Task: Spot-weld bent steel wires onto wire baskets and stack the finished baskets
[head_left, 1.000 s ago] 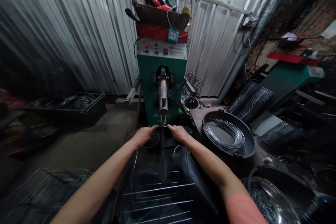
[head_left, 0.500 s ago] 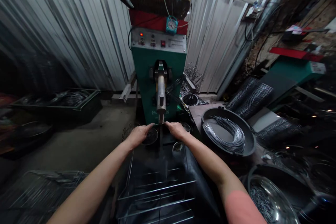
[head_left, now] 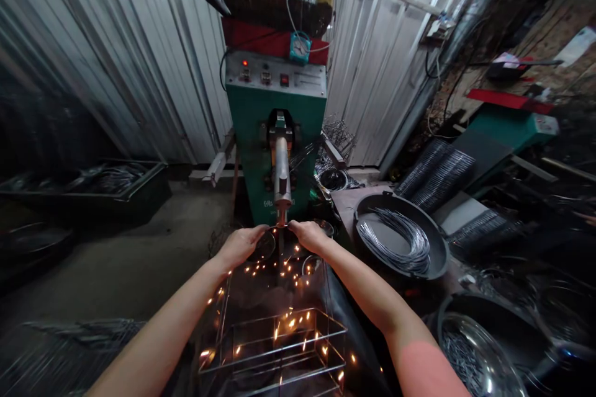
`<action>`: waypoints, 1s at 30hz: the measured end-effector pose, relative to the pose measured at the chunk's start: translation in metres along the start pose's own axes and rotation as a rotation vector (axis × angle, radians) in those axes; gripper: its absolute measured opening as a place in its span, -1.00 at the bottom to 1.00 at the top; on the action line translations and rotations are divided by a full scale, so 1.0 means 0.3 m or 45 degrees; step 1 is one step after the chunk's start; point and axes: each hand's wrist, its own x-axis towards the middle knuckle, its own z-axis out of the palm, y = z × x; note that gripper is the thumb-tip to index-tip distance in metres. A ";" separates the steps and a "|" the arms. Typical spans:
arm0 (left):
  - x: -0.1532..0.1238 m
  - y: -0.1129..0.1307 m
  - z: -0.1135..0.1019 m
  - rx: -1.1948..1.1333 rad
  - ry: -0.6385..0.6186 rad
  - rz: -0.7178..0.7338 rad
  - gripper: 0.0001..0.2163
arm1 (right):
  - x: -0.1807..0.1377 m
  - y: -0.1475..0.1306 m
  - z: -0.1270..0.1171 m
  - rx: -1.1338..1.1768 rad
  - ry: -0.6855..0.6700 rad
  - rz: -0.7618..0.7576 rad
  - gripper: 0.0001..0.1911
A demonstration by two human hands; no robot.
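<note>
A green spot welder (head_left: 242,136) stands straight ahead, its metal electrode arm (head_left: 282,167) pointing toward me. My left hand (head_left: 243,244) is closed at the left of the electrode tip, thumb and fingers pinched on a thin metal wire. On the tip's other side my right hand (head_left: 309,236) is pinched on the same wire. An orange glow shows at the tip, with sparks (head_left: 291,270) scattered below it. Beneath my forearms lies a wire rack (head_left: 274,356) over dark cloth; whether the held wire belongs to it I cannot tell.
To the right, a black pan (head_left: 444,254) holds a coil of wires (head_left: 395,242). Nearer is a shiny metal bowl (head_left: 505,360) with small metal pieces. A green bin (head_left: 139,189) of metal parts stands left. A corrugated metal wall (head_left: 186,43) rises behind the welder.
The electrode tip now glows and sparks fly downward over the rack. Both hands keep their grip on the wire, and the view has shifted slightly.
</note>
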 end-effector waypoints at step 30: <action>0.080 0.069 -0.067 -0.261 -0.605 -0.580 -0.64 | 0.012 0.086 -0.135 0.612 -0.267 0.196 -0.79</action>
